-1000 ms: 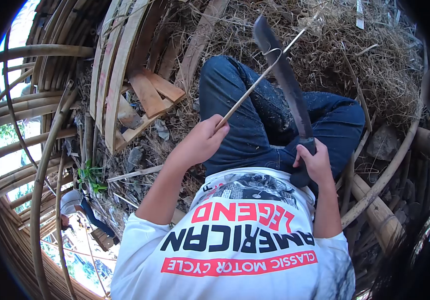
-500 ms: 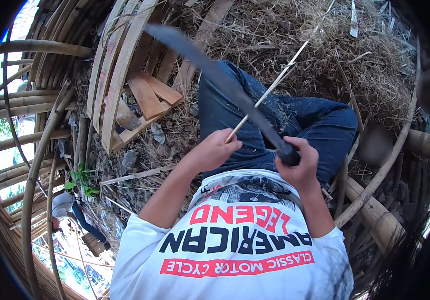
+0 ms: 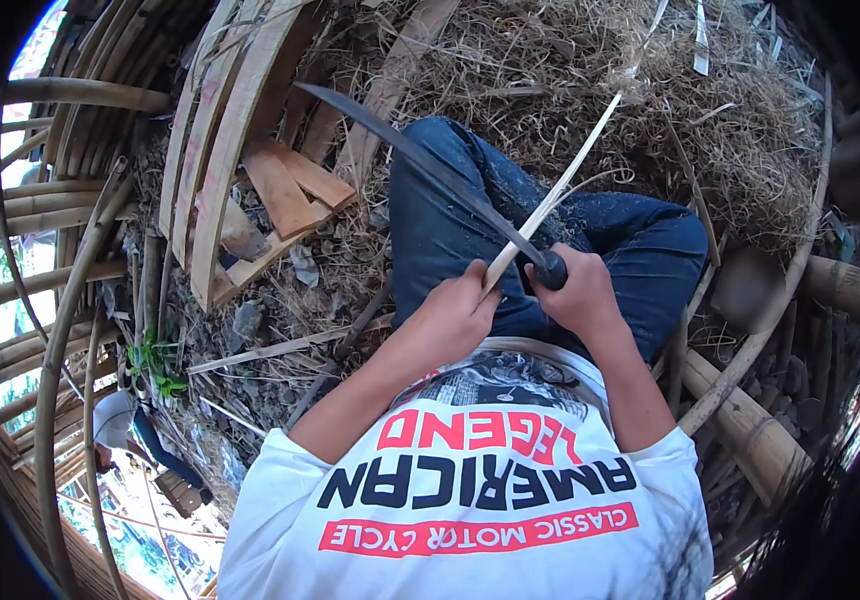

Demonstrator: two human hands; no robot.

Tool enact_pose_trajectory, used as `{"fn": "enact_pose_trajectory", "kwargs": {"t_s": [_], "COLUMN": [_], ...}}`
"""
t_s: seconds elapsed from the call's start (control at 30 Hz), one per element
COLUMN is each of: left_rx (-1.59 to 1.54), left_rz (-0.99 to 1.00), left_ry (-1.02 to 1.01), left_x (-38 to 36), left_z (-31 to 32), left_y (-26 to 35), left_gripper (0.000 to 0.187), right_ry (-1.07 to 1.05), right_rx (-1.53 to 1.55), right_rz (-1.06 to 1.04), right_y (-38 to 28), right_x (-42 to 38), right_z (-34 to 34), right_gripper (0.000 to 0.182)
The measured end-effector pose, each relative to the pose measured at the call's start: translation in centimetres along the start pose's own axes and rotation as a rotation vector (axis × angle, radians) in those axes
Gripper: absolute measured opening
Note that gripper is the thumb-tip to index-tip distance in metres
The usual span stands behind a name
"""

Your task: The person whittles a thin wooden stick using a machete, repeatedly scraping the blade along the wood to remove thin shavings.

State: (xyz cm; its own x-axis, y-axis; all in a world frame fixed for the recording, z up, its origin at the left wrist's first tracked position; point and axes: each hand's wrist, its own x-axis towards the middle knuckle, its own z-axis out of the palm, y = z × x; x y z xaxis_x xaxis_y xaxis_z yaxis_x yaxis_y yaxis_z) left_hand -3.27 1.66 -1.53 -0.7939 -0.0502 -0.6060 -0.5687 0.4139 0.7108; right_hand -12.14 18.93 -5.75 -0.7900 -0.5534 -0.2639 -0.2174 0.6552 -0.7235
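Observation:
My left hand (image 3: 455, 308) is closed around the near end of a long, pale bamboo strip (image 3: 575, 168), which slants away up and to the right over my lap. In my right hand (image 3: 582, 292) is the dark handle of a machete (image 3: 450, 182), its long curved blade pointing up and left. The blade crosses the strip just beyond my left fingers and appears to touch it. A thin sliver (image 3: 590, 180) curls off the strip's right side near the crossing. Both hands are close together above my crossed legs in blue jeans (image 3: 430, 240).
Curly shavings (image 3: 550, 70) cover the ground ahead. Wooden boards (image 3: 225, 150) and a short plank piece (image 3: 280, 190) lie on the left. Bamboo poles (image 3: 75, 300) form a frame at far left, with another person (image 3: 135, 430) beyond. A thick bamboo pole (image 3: 750, 430) lies at right.
The machete and my right hand have moved up and slightly left, nearer my left hand. The blade now crosses the strip closer to my left fingers, and a sliver bends away from it.

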Motion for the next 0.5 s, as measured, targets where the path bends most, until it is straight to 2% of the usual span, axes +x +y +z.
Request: {"fn": "enact_pose_trajectory", "kwargs": {"t_s": [0.07,0.2,0.27,0.3,0.37,0.4,0.47,0.5], "left_rx": [-0.003,-0.027,0.047,0.044,-0.108,-0.110,-0.260,-0.257], "left_rz": [0.073,0.051,-0.068,-0.066,0.051,0.047,0.317,0.310], "left_ry": [0.015,0.012,-0.074,-0.076,-0.072,-0.076,0.055,0.055], "left_x": [0.3,-0.1,-0.4,-0.2,0.5,0.8,1.3,1.2], "left_z": [0.5,0.1,-0.1,0.1,0.8,1.3,2.4,2.1], "left_y": [-1.1,-0.6,0.0,-0.4,-1.9,-2.4,-3.1,-3.0], "left_gripper": [0.027,0.027,0.024,0.024,0.022,0.022,0.017,0.017], "right_ry": [0.058,0.159,0.191,0.197,0.214,0.210,0.164,0.109], "right_rx": [-0.032,-0.172,-0.189,-0.184,-0.138,-0.137,0.008,-0.056], "right_rz": [-0.025,-0.008,0.020,0.014,0.010,0.015,-0.057,-0.078], "right_y": [0.5,2.7,3.3,3.3,2.5,1.6,0.1,-0.5], "right_x": [0.1,1.1,1.0,1.0,0.8,0.4,-0.5,-0.7], "right_z": [0.4,0.0,0.2,0.2,0.2,0.7,1.5,1.3], "right_gripper": [0.015,0.014,0.014,0.014,0.015,0.015,0.016,0.016]}}
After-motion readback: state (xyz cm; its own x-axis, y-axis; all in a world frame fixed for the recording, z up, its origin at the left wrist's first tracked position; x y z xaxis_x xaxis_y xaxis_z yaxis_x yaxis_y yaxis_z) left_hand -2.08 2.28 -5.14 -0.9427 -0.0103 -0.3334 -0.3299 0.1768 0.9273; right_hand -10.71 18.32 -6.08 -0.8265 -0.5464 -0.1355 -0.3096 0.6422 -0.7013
